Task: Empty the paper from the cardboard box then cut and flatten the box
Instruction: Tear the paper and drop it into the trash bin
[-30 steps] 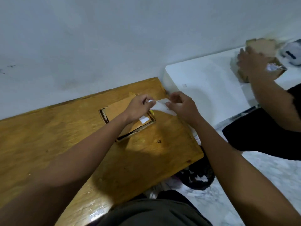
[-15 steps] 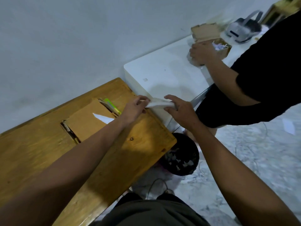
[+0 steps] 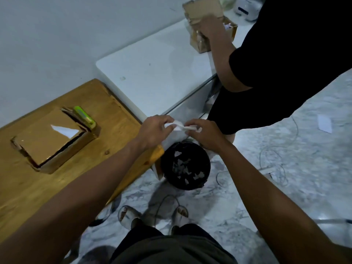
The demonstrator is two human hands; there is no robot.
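Observation:
A brown cardboard box point(image 3: 45, 141) lies on the wooden table point(image 3: 118, 119) at the left, with a white corner of paper point(image 3: 64, 131) poking from its flap. A green utility knife point(image 3: 84, 117) rests against the box's far edge. My left hand point(image 3: 156, 130) and my right hand point(image 3: 203, 133) each pinch an end of a crumpled white paper piece point(image 3: 181, 125), held just above a black waste bin point(image 3: 185, 166) that holds several paper scraps.
Another person in black stands at the right, a hand point(image 3: 209, 25) in a second cardboard box point(image 3: 205, 10) on the white table point(image 3: 156, 73). Cables point(image 3: 274, 159) and a paper sheet point(image 3: 324, 123) lie on the marble floor. My feet point(image 3: 152, 216) stand below the bin.
Both hands carried the white paper from the box on the wooden table rightward, past the table's edge, to above the bin. The view swung right and down.

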